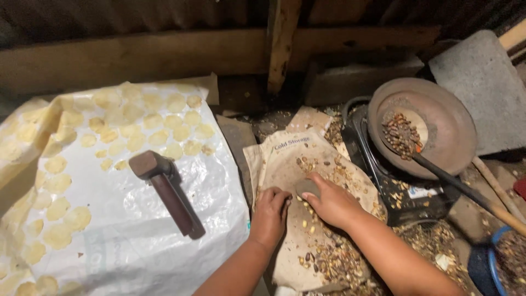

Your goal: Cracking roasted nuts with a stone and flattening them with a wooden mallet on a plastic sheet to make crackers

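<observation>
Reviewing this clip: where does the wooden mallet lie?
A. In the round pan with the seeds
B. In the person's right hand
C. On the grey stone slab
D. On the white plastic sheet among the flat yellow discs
D: the wooden mallet lies on the white plastic sheet beside the flat yellow discs, untouched by either hand; the right hand grips a small grey stone instead.

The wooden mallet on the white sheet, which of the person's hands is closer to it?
Left. The left hand rests on the tan cloth just past the white sheet where the mallet lies. The right hand, gripping a grey stone, is farther away.
</observation>
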